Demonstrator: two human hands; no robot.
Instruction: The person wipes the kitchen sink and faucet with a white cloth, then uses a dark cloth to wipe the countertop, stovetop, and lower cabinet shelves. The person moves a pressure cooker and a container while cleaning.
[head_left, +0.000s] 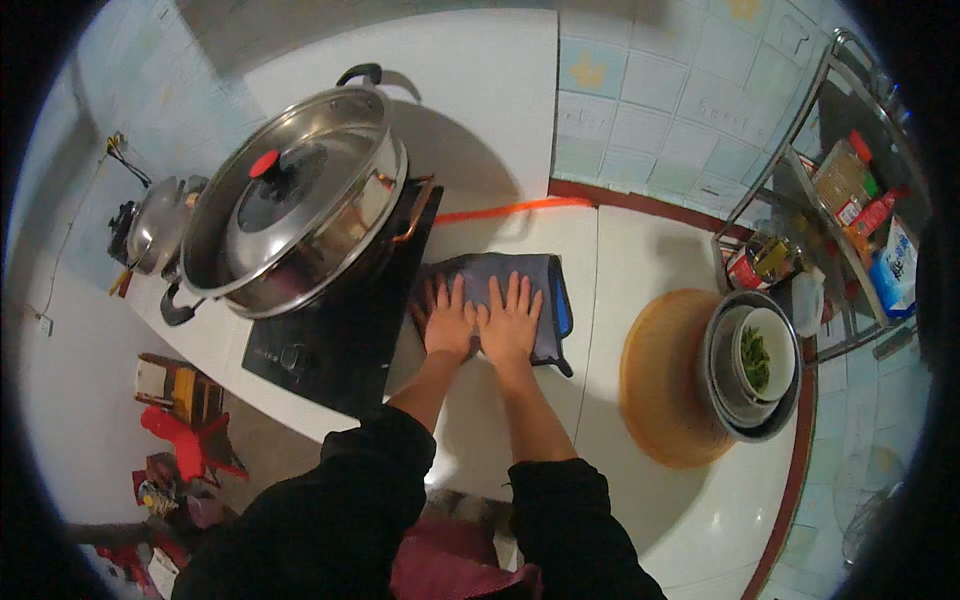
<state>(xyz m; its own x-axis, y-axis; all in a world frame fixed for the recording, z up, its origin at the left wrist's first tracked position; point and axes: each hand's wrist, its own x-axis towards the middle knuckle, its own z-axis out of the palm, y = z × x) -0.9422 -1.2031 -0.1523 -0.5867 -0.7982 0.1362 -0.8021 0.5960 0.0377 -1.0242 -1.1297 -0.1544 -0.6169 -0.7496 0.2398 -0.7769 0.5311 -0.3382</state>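
A dark grey cloth (551, 300) with a blue underside showing at its right edge lies folded on the white countertop. My left hand (448, 319) rests palm down on its left part, fingers spread. Beside it, my right hand (510, 322) presses flat on the middle of the cloth, fingers also apart. The two thumbs nearly touch. Neither hand grasps anything. Just left of the cloth is a black glass cooktop (337, 360). On it stands a large steel pot with a glass-and-steel lid (300, 202) that has a red-topped knob.
A round wooden cutting board (660, 382) lies to the right, with nested bowls (724, 412) on it; the top one holds green vegetables (755, 360). A metal rack (806, 169) with packages stands in the corner. An orange strip (517, 210) runs behind the cloth.
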